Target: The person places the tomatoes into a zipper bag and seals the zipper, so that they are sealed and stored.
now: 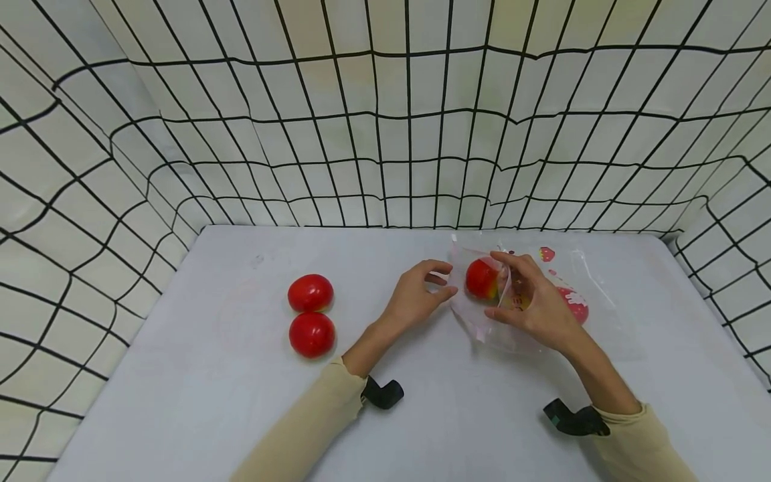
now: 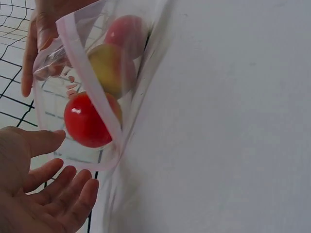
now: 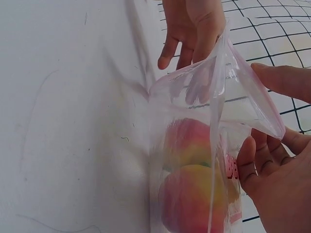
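Note:
A clear plastic bag [image 1: 490, 335] with a pink rim and red strawberry prints lies at the right, its mouth spread toward the left. One glossy red, apple-like fruit [image 2: 87, 121] sits just inside the mouth; a yellowish one [image 2: 104, 68] and a reddish one [image 2: 127, 34] lie deeper. My left hand [image 1: 418, 291] is beside the mouth, fingers apart and holding nothing. At the bag's upper layer, my right hand [image 1: 539, 308] has its thumb and fingers spread around the rim [image 3: 260, 104]; firm contact is not clear. Two more red fruits, one farther back [image 1: 310, 293] and one nearer [image 1: 312, 335], touch each other on the left.
The white tabletop [image 1: 229, 402] carries everything. Black netting [image 1: 409, 120] stands along its back and both sides. A black wrist device sits at the left cuff [image 1: 385, 393] and another at the right cuff [image 1: 575, 420].

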Available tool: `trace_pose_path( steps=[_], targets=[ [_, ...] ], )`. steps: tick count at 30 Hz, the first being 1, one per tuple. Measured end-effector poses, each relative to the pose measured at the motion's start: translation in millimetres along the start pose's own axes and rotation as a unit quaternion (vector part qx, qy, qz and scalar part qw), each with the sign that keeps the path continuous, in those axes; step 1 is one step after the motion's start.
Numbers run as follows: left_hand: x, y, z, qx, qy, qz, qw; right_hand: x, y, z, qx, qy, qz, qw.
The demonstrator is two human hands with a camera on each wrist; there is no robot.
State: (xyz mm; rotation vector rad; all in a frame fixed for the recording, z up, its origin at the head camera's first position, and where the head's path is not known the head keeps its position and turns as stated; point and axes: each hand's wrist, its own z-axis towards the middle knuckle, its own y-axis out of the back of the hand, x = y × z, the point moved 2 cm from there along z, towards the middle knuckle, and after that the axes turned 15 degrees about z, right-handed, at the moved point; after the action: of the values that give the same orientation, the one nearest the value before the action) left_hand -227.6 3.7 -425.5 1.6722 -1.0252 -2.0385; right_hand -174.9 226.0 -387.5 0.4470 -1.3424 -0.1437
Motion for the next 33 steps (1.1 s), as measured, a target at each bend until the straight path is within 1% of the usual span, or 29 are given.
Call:
trace_pose_path(
  steps=[9,16,20,25,29,33],
  targets=[
    [0.3,29.2,-5.3,-0.004,0.007,0.012,0.9999,1,0,0.0,-0.005,-0.012,-0.001,0.9999],
    [-2.0,53.7,-10.6,-0.003,0.006,0.044,0.999,-1,2,0.5,-0.004,0.001,0.01,0.9999],
    [-1.9,65.7,-12.9,0.0,0.003,0.053,0.9986,-1,2,0.7,-0.003,0.003,0.013,0.9999],
    [3.5,79.1,-16.2,0.006,-0.001,0.059,0.9982,-2,1,0.3,-0.002,0.002,0.019,0.9998],
    [10.3,86.5,-19.2,0.012,0.001,0.055,0.9984,-2,1,-0.1,-0.002,-0.006,0.016,0.9998],
    [14.8,94.8,-22.3,0.011,0.002,0.05,0.9987,-2,0,0.0,-0.003,-0.007,0.015,0.9999]
  ],
)
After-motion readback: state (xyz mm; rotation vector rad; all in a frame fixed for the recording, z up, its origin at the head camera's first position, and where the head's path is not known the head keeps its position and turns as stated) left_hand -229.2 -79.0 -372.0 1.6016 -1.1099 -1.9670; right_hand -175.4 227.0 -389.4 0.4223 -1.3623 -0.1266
